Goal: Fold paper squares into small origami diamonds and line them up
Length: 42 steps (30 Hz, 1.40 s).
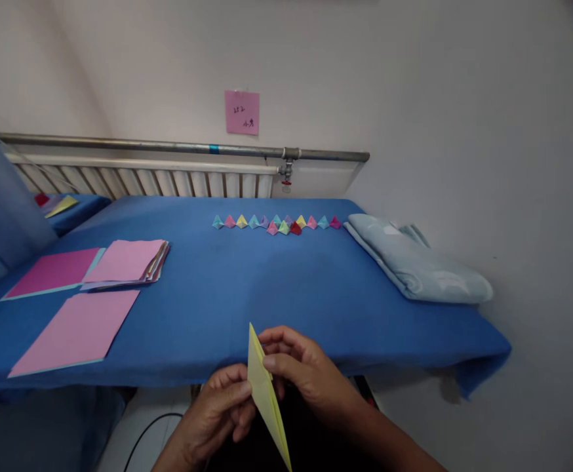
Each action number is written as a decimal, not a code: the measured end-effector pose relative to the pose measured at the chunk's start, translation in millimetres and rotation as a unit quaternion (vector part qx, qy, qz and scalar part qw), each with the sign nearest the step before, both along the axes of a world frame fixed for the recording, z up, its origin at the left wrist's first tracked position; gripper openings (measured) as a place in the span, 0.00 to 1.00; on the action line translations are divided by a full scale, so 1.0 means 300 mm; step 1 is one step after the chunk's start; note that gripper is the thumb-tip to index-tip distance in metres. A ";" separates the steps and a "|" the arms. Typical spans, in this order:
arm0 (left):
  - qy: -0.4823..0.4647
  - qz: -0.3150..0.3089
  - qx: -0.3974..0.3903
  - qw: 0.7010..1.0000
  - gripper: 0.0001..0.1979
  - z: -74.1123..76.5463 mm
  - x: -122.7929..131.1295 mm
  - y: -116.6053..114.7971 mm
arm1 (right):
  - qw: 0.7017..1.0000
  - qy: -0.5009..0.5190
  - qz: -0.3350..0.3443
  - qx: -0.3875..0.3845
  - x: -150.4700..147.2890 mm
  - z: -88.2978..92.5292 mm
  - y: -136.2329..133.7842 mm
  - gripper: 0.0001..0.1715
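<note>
The person's 2 hands (pixel 311 377), curled nearly closed, pinch a folded yellow paper (pixel 261 380).

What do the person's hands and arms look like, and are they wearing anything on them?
The left hand and right hand are both bare: no gloves, and I can't see any rings, watch or bracelet. The right forearm is longer in view, with no sleeve on the part that shows. Nail details are too small to tell.

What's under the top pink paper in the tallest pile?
Under the pink paper, edges of more papers in different colours poke out at the right. Their middles are covered.
</note>
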<state>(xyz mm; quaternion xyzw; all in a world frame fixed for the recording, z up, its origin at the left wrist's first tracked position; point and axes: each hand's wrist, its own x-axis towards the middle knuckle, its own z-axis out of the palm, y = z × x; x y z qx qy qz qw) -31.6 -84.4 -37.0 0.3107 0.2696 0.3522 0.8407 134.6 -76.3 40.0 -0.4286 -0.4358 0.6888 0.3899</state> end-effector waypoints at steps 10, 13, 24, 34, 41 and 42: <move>0.037 0.028 -0.013 0.999 0.16 -0.021 -0.008 0.009 | 0.994 -0.094 -0.054 0.033 0.014 -0.005 -0.001 0.24; 0.063 0.031 -0.005 0.998 0.17 -0.006 -0.005 0.014 | 0.993 -0.114 -0.039 0.001 0.030 -0.002 -0.001 0.26; 0.157 0.038 0.069 0.984 0.17 0.047 0.010 0.057 | 0.992 -0.115 -0.028 0.039 0.020 -0.048 0.007 0.09; 0.178 0.131 0.098 0.970 0.36 0.167 0.068 0.119 | 0.833 -0.410 -0.125 0.351 0.025 -0.047 0.088 0.07; 0.206 0.205 0.154 0.944 0.32 0.130 0.134 0.127 | 0.751 -0.482 -0.077 0.445 0.018 -0.057 0.103 0.10; 0.227 0.218 0.167 0.934 0.29 0.128 0.138 0.128 | 0.744 -0.490 -0.072 0.448 0.017 -0.060 0.104 0.10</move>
